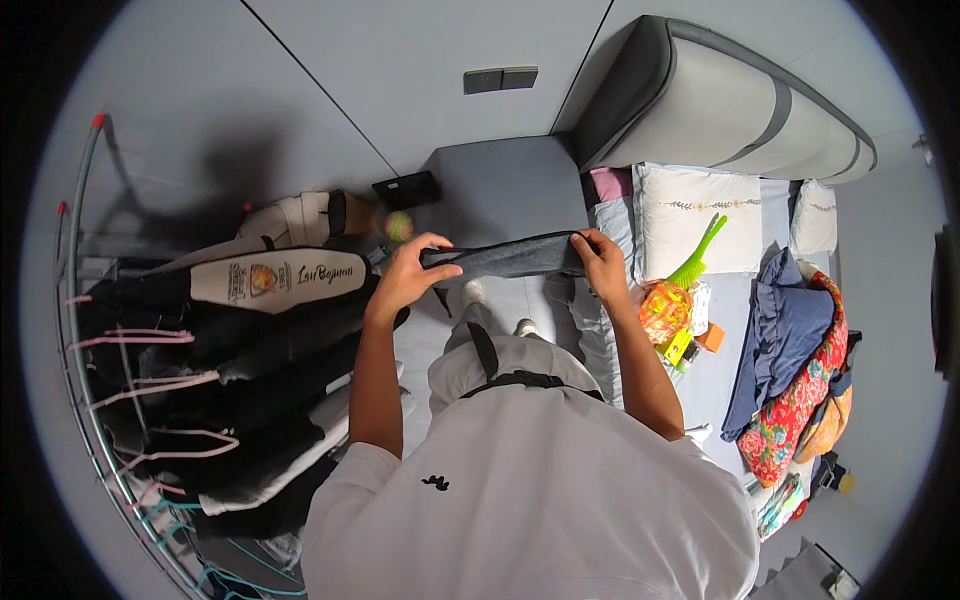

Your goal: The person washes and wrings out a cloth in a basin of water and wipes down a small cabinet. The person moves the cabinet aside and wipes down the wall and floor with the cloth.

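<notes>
A long, narrow piece of dark grey cloth (510, 257) with black edges is stretched between my two hands at chest height; it looks folded, and its kind is unclear. My left hand (417, 271) pinches one end between thumb and fingers. The other end is in my right hand (600, 261), thumb on top. Behind the cloth stands a grey bedside cabinet (510, 184). My white shoes (474, 292) show on the floor below it.
Dark clothes hang on a metal rack (84, 300) at the left. To the right is a bed with a white pillow (697, 217), a green brush (697, 255), a blue cover (787, 315) and a red floral quilt (795, 382). A ball (398, 226) lies beside the cabinet.
</notes>
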`<move>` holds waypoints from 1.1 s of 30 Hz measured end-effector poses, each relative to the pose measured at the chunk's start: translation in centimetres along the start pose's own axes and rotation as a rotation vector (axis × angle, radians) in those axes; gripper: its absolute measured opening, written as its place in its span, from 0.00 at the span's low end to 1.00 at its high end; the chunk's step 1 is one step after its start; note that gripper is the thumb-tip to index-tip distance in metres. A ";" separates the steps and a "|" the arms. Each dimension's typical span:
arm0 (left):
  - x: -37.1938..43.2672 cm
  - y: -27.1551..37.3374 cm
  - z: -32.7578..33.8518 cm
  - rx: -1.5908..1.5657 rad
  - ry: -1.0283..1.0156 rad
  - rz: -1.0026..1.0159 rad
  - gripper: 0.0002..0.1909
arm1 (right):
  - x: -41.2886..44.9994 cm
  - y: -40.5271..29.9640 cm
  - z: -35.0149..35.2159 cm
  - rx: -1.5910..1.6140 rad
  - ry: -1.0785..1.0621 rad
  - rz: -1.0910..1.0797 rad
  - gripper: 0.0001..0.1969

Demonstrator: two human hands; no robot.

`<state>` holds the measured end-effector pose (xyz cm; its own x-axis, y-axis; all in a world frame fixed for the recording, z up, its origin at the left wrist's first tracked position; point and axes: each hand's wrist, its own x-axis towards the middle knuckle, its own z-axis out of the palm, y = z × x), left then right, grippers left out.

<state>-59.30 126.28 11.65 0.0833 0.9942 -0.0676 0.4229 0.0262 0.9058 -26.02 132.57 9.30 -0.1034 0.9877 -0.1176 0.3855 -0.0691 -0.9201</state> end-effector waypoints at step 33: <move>9.9 0.7 0.3 -0.041 0.181 -0.049 0.07 | 9.8 0.2 -4.1 -0.337 -0.030 -0.196 0.11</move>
<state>-57.93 136.07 11.54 -0.1018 0.9940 -0.0390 0.3854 0.0755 0.9197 -23.17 142.84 9.46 -0.2297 0.9727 0.0334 0.6346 0.1757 -0.7526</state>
